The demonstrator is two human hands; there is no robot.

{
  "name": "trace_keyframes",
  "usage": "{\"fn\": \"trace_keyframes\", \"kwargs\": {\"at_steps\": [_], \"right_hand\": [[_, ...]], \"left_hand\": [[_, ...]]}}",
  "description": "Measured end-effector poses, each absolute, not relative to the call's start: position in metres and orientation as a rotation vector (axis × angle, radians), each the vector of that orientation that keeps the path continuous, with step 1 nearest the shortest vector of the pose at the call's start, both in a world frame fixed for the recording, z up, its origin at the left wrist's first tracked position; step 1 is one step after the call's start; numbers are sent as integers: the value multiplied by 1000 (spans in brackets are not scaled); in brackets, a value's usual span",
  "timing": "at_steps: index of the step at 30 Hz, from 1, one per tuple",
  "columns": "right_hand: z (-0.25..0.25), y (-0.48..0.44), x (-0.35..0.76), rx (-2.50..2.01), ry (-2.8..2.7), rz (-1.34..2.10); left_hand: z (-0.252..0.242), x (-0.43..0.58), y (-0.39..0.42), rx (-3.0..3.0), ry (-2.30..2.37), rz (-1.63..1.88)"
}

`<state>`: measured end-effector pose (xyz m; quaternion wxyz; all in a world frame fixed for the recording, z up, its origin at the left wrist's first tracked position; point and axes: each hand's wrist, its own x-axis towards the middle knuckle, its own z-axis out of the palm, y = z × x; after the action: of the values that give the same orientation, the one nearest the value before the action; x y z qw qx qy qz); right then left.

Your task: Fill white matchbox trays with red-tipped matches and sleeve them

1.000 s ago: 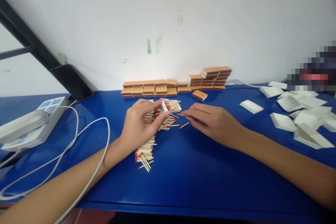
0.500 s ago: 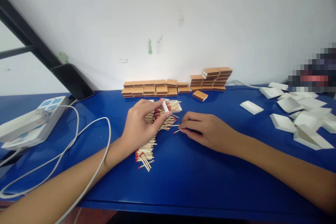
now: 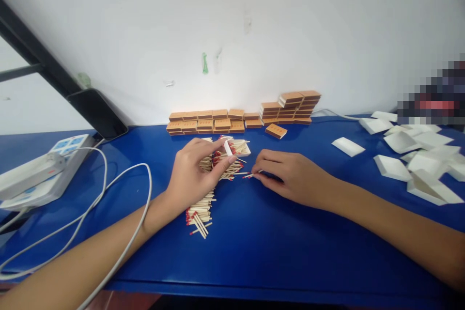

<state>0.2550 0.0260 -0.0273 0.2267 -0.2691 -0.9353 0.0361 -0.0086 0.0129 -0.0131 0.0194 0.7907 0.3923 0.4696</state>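
Observation:
My left hand [image 3: 192, 172] is closed on a small white matchbox tray [image 3: 238, 147] that has matches in it, held above a heap of red-tipped matches [image 3: 209, 189] on the blue table [image 3: 254, 237]. My right hand [image 3: 290, 174] lies just right of the heap. Its fingertips pinch a couple of loose matches [image 3: 251, 174] against the table top.
Orange matchboxes [image 3: 221, 121] are stacked along the wall, with a taller pile [image 3: 294, 106] to the right. Empty white trays [image 3: 410, 155] are scattered at the far right. A white power strip [image 3: 39, 169] and white cables [image 3: 109, 189] lie at the left beside a dark phone [image 3: 98, 111].
My right hand drew back from the tray to the table and closed its fingertips on loose matches, then slid slightly toward the heap. My left hand has stayed on the tray.

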Motion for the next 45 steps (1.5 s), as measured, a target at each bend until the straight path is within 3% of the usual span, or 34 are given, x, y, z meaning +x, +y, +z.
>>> {"fn": "trace_keyframes", "kwargs": {"at_steps": [20, 36, 45], "right_hand": [[-29, 32, 261, -1066, -2697, 186], [-23, 27, 257, -828, -2501, 150], [-7, 40, 266, -1024, -1956, -56]], "left_hand": [[-11, -8, 13, 2501, 1189, 1431], [-11, -9, 13, 2499, 1222, 1393], [-12, -11, 16, 2498, 1288, 1381]]}}
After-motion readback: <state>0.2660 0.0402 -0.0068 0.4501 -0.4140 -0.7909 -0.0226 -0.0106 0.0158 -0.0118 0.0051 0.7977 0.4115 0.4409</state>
